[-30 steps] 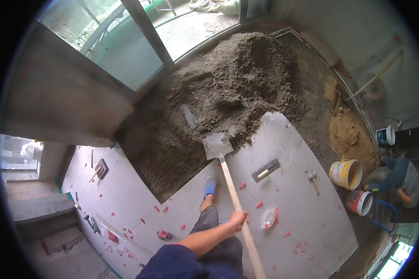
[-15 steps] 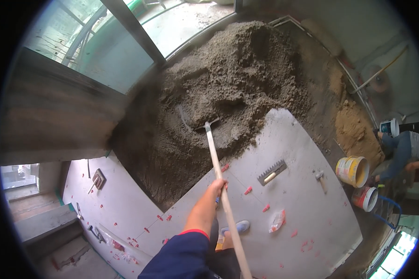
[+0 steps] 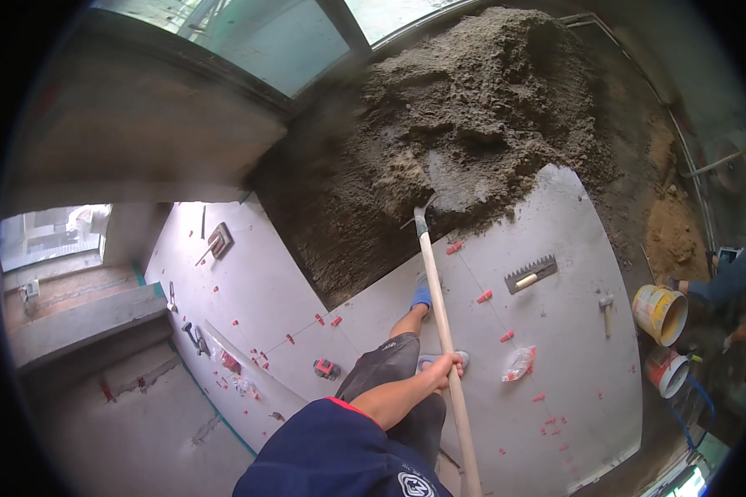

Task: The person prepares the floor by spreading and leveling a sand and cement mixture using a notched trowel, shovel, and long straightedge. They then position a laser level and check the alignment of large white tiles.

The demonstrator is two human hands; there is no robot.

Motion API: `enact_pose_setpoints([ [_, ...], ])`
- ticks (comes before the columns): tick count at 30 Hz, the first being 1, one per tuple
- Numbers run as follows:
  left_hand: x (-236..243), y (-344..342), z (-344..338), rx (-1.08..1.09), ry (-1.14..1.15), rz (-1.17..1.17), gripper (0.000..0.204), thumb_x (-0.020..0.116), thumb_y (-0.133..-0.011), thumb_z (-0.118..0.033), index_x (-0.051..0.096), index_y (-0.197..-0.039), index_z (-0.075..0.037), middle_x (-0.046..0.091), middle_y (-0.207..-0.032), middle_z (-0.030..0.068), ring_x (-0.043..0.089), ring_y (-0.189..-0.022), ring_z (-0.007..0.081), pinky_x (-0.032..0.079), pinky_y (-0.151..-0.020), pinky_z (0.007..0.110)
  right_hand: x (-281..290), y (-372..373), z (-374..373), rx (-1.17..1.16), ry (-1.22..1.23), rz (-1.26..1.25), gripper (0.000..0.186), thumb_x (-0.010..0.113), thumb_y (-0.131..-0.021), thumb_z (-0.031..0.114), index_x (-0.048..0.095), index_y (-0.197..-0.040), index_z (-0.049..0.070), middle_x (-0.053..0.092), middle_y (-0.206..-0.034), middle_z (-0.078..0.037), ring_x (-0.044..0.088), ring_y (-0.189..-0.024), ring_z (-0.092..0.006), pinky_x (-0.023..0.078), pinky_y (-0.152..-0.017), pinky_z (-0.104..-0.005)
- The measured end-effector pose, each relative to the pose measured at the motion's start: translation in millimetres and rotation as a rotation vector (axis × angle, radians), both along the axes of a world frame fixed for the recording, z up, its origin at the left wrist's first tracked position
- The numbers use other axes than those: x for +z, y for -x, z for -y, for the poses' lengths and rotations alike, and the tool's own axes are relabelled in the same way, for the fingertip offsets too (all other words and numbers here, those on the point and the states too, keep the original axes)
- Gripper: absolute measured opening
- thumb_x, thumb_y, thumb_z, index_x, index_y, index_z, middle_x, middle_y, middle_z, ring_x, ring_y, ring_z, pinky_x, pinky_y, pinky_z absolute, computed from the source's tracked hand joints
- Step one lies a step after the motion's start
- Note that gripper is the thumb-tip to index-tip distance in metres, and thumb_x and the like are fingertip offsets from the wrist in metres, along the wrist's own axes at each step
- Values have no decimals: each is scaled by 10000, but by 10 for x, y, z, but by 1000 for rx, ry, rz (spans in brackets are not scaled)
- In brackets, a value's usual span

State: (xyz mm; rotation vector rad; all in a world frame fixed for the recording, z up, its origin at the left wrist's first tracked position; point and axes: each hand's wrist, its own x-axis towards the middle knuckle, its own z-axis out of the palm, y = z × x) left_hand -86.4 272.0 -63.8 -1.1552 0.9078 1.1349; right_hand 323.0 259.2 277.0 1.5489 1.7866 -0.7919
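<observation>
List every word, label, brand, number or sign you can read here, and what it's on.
No words or numbers can be read clearly.
Dark blue shirt: white rounded emblem; small print beside it too blurred.
Yellow bucket: printed side, too blurred.
Red-and-white bucket: markings too small.

The single view comes from the left one of two fisheye cameras on the person's head. It looks steeply down and also forward. Nearest to the lens is the person's own navy shirt (image 3: pixel 323 451), at the lower edge; the pale floor (image 3: pixel 580 348) spreads below, and the grey-brown heap (image 3: pixel 497 91) lies farther, toward the top.
</observation>
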Motion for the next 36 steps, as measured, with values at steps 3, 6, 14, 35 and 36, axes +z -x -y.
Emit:
enact_pose_setpoints([
  [3, 223, -219, 100, 133, 0, 92, 98, 570, -734, -74, 482, -691, -83, 462, -542, 17, 477, -489, 169, 429, -538, 315, 249, -476, -280, 131, -60, 0, 332, 701, -667, 182, 592, -949, 43, 576, -899, -205, 538, -826, -390, 441, -699, -447],
  [6, 273, -358, 175, 249, -26, 120, 112, 575, -728, -87, 472, -681, -84, 453, -542, 8, 455, -488, 156, 425, -542, 306, 458, -366, -720, 307, -100, 66, 342, 728, -609, 165, 589, -893, 35, 566, -882, -174, 534, -840, -369, 438, -712, -446],
  [14, 62, -364, 776, 686, -187, 126, 106, 526, -750, -127, 459, -670, -108, 405, -533, -3, 432, -486, 139, 409, -531, 306, 721, 548, -1018, 769, -503, 48, 168, 637, -577, 132, 561, -724, 100, 471, -647, -102, 519, -599, -296, 447, -546, -401],
  [35, 536, -1540, -598, -316, -81, -113, 208, 585, -778, -161, 493, -618, -64, 489, -510, 60, 481, -439, 177, 428, -450, 349, 1601, -111, -415, 32, -5, 72, 268, 612, -764, 202, 603, -939, -2, 605, -811, -204, 580, -759, -330, 461, -694, -395],
  [36, 625, -1662, -608, -378, -45, -94, 176, 582, -773, -137, 504, -640, -53, 501, -518, 66, 487, -441, 178, 434, -452, 348, 1749, -33, -402, -35, 32, 93, 270, 604, -776, 205, 601, -947, -4, 606, -812, -207, 581, -759, -330, 460, -693, -393],
])
